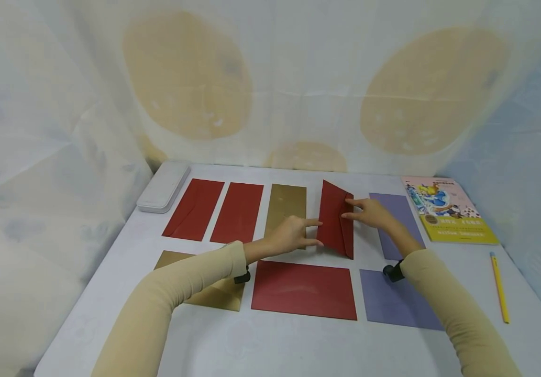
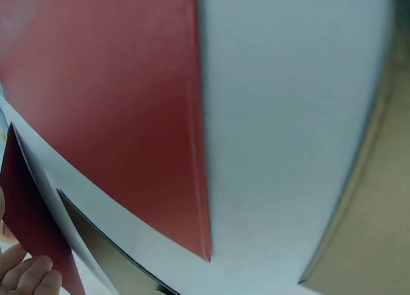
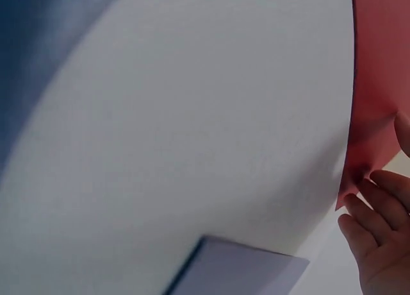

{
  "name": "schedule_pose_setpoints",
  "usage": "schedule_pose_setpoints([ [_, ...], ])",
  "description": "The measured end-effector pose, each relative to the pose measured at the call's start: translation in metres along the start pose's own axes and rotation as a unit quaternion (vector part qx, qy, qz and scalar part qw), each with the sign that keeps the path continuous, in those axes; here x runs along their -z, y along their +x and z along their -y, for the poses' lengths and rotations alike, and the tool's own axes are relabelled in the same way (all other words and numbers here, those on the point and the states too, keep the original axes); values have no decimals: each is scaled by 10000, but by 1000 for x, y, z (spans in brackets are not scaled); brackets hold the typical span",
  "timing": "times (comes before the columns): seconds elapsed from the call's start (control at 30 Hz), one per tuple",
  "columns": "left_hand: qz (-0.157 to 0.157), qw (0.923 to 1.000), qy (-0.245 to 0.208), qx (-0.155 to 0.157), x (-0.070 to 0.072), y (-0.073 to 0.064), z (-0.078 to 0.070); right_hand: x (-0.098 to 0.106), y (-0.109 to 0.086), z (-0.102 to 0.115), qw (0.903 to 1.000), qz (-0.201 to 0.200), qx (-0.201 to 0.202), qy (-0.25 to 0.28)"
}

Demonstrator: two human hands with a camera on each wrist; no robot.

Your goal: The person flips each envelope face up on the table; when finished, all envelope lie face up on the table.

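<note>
A red envelope (image 1: 335, 222) is tilted up off the table in the head view, its flap along the right side. My left hand (image 1: 294, 234) holds its left edge between thumb and fingers. On the opposite side, my right hand (image 1: 370, 213) grips the flap edge; the right wrist view shows these fingers (image 3: 378, 211) against the red paper. Behind my left hand lies a gold envelope (image 1: 285, 204), partly covered. A flat red envelope (image 1: 304, 289) lies nearer the front edge, and a purple envelope (image 1: 395, 222) is partly under my right forearm.
Two red envelopes, one here (image 1: 194, 209) and one beside it (image 1: 237, 212), lie at back left near a white case (image 1: 164, 187). A gold envelope (image 1: 218, 293) and a purple one (image 1: 402, 298) lie under the forearms. A book (image 1: 449, 209) and yellow pencil (image 1: 500, 288) are at right.
</note>
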State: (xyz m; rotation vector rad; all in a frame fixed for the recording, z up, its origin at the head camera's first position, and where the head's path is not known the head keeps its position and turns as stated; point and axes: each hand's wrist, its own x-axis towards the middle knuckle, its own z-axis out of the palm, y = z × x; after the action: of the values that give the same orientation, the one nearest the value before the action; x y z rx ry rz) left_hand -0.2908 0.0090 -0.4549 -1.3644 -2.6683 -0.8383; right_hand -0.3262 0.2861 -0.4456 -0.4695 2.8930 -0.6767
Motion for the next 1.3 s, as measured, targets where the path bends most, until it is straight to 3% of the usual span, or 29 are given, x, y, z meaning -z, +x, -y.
schedule_pose_setpoints([
  [0.2,394,9981,481,-20,-2,-1,-4,-3,-3,1,10000,73,-9,-39],
  [0.53,632,9944,822,207,-12,3,-6,-4,-2,2,10000,18,69,-50],
  [0.73,875,9924,797,331,-14,4,-8,-4,-4,3,9999,-40,131,15],
  [0.9,867,9945,580,47,-9,6,-9,1,-11,6,10000,16,86,-13],
  [1.03,1046,9930,473,-281,-4,7,-12,3,-17,7,9995,94,175,-245],
  [1.3,1338,9892,469,-357,-8,5,-13,-3,-21,7,9986,179,353,-346],
])
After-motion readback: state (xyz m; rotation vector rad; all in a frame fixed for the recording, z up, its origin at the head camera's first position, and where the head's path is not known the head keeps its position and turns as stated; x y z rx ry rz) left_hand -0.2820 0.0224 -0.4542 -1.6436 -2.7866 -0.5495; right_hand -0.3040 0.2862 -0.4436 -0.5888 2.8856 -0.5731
